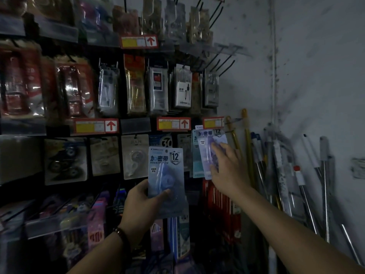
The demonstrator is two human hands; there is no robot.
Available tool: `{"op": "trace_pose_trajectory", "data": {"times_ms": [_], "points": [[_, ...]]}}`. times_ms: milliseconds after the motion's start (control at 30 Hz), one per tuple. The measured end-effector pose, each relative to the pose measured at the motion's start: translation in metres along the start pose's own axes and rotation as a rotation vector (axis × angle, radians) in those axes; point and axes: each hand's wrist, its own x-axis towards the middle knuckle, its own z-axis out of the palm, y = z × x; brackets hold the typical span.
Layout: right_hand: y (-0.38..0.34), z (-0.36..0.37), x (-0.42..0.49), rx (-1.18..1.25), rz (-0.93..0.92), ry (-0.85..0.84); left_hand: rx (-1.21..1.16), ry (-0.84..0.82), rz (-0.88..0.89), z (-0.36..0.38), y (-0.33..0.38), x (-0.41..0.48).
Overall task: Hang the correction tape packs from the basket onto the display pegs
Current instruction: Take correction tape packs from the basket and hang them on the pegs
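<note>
Dark beaded bracelet (119, 233) at the wrist of the left hand (142, 201), forearms (292, 232) bare

The left hand (140, 202) holds one correction tape pack (166, 171) in front of the display rack (136, 126), at the centre of its lower row. To the right, at the rack's right edge, the right hand (227, 171) rests on a hanging pack (207, 155) at the front of a stack, directly below a price label (213, 122). Right of the rack, poles (276, 175) lean against the wall (316, 76); bare pegs (221, 64) project above.
</note>
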Motion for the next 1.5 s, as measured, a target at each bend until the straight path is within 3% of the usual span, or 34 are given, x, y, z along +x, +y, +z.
{"op": "trace_pose_trajectory", "data": {"times_ms": [233,533,667,833,967,1067,1333,1500], "points": [[0.011,0.0,0.005,0.186,0.039,0.011,-0.04,-0.011,-0.016,-0.006,0.0,-0.003],[0.013,0.015,0.017,-0.077,0.005,-0.126,-0.035,-0.013,-0.01,-0.003,0.005,-0.007],[0.013,0.022,0.022,-0.138,0.081,-0.147,-0.039,-0.009,0.026,-0.008,0.008,-0.011],[-0.022,0.007,-0.014,0.048,-0.001,-0.134,-0.109,-0.012,0.032,-0.008,0.01,-0.009],[-0.062,-0.013,-0.067,0.272,-0.058,-0.219,-0.154,-0.014,0.034,0.004,0.013,-0.011],[-0.072,-0.012,-0.085,0.296,-0.101,-0.232,-0.205,-0.023,-0.014,0.02,0.016,-0.015],[-0.05,-0.004,-0.069,0.33,0.059,-0.086,-0.004,-0.2,0.021,0.031,0.024,-0.016],[-0.018,0.006,-0.043,0.2,0.196,-0.049,0.204,-0.176,0.056,0.015,0.021,-0.015]]}}
